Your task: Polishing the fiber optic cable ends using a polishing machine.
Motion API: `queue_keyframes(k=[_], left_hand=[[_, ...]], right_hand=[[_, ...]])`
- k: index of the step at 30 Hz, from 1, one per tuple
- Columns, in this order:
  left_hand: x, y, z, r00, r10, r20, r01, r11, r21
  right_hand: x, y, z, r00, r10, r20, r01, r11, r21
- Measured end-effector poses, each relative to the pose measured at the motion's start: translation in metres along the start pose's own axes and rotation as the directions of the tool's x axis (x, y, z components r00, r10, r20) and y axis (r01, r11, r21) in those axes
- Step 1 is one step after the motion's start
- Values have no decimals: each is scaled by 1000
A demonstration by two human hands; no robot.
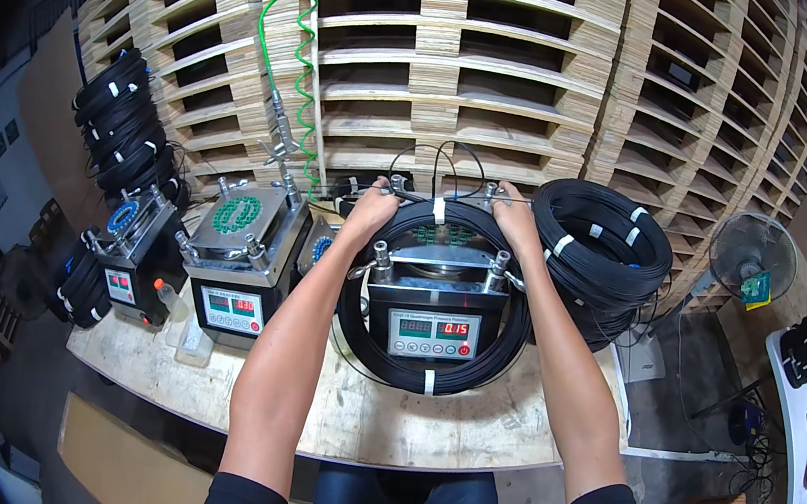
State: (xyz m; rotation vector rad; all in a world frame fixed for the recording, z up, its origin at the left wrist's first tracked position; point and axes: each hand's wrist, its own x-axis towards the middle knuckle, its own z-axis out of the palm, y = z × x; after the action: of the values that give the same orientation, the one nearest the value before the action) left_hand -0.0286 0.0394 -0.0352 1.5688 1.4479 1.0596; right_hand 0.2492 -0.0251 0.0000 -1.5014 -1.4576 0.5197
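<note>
A ring-shaped coil of black cable [429,384] with white tape bands surrounds the front of a middle press-like machine [382,303]. This machine has a red-lit display panel, green round pads on its metal plate and metal corner posts. My left hand [371,211] is closed beside its far left post [398,183]. At the far right post [490,192], my right hand [516,218] is closed too. The coil's upper edge passes between my hands. What my fingers grip is hidden, perhaps a post lever or cable. Thin black wires arch up behind the plate.
Two similar machines [236,284] [123,263] stand at left, near a small bottle [164,293]. More cable coils [601,241] are stacked at right. Wooden pallets [508,53] rise behind. Green air hoses [268,29] hang down. A fan [751,257] stands at far right.
</note>
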Motion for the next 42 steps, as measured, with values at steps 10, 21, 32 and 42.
queue_keyframes(k=[10,21,32,42], left_hand=[[-10,9,11,988,19,-151,0,992,126],[0,2,4,996,-35,82,41,997,-68],[-7,55,7,982,-175,-68,185,963,196],[-11,50,23,971,121,-208,-36,927,373]], right_hand=[[9,16,2,999,-21,-38,22,999,23],[13,16,3,999,-32,-16,32,999,-5],[59,30,33,996,19,83,-1,977,-213],[72,42,27,996,-17,93,39,969,-245]])
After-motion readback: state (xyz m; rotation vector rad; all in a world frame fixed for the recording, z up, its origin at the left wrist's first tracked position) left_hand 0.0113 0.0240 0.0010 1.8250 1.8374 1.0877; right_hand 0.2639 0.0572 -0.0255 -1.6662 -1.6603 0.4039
